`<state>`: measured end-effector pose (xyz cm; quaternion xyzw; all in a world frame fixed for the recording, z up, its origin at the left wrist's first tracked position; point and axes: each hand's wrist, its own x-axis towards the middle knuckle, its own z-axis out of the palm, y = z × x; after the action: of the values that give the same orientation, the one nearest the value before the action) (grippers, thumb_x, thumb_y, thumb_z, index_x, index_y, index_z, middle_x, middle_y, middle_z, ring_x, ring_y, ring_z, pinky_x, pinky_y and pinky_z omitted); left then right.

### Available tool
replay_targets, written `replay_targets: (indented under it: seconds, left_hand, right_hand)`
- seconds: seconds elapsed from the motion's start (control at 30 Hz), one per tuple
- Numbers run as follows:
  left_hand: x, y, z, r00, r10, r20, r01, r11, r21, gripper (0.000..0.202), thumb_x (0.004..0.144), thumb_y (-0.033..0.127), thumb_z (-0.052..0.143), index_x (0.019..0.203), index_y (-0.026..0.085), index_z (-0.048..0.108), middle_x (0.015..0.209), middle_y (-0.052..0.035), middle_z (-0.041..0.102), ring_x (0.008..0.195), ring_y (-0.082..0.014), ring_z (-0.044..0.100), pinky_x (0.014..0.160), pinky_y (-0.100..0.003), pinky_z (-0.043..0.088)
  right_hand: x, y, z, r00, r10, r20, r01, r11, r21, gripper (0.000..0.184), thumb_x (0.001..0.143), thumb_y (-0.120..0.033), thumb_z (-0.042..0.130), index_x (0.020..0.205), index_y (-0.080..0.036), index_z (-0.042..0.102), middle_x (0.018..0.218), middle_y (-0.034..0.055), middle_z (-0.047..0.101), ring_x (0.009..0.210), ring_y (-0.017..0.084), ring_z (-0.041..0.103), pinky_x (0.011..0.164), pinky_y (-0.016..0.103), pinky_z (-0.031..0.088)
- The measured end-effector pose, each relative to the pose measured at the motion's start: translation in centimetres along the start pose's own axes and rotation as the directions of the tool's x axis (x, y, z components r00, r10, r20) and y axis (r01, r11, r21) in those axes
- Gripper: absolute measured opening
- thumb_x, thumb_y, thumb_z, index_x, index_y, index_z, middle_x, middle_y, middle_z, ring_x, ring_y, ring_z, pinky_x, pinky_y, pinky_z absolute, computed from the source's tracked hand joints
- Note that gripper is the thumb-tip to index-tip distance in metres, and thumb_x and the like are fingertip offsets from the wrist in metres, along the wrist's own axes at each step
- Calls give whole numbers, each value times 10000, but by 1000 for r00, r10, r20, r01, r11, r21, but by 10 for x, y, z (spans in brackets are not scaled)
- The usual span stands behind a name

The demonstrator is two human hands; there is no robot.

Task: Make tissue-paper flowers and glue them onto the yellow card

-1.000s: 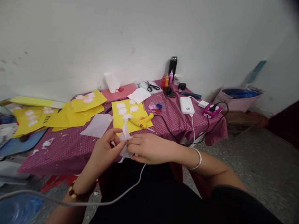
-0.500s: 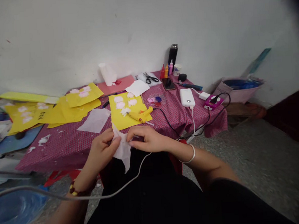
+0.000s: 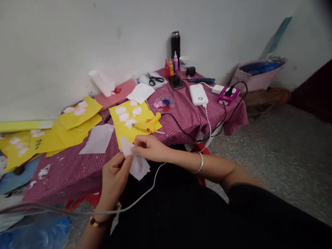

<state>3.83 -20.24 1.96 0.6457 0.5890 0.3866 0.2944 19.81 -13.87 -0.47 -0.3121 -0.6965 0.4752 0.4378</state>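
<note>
Paper (image 3: 138, 167) is pinched by the left hand (image 3: 115, 177) and right hand (image 3: 149, 147), near the yellow glue gun (image 3: 147, 126).

Head-worn, looks fwd & down over lap (image 3: 166, 211) at L hand (image 3: 114, 177) & R hand (image 3: 149, 146), both close by, nr ctr. Reaches past table (image 3: 73, 176), mid-dist., to wall (image 3: 136, 28) behind. Takes in floor (image 3: 285, 169) at R too; v. wide, darkened at far R edge.
</note>
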Motion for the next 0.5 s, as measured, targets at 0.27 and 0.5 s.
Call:
replay_targets:
  seconds: [0.27,0.5]
  left_hand:
    - [15,-5,4,918,-297,262,388,812,-437,356,678,464,718,858,177,609,689,-3,630,554,-151,573,500,-251,463]
    - [21,6,-9,985,-103,138,100,995,27,358,805,470,565,637,155,588,590,6,548,565,-135,479,497,-231,353]
  right_hand:
    - [-4,-3,-2,990,-139,35,143,978,-151,122,824,-244,527,726,-183,486,681,-29,498,615,106,456,579,235,326]
    - [-7,-9,-3,967,-235,100,254,918,-304,139,823,-200,508,708,-190,431,719,-16,475,660,112,440,621,247,324]
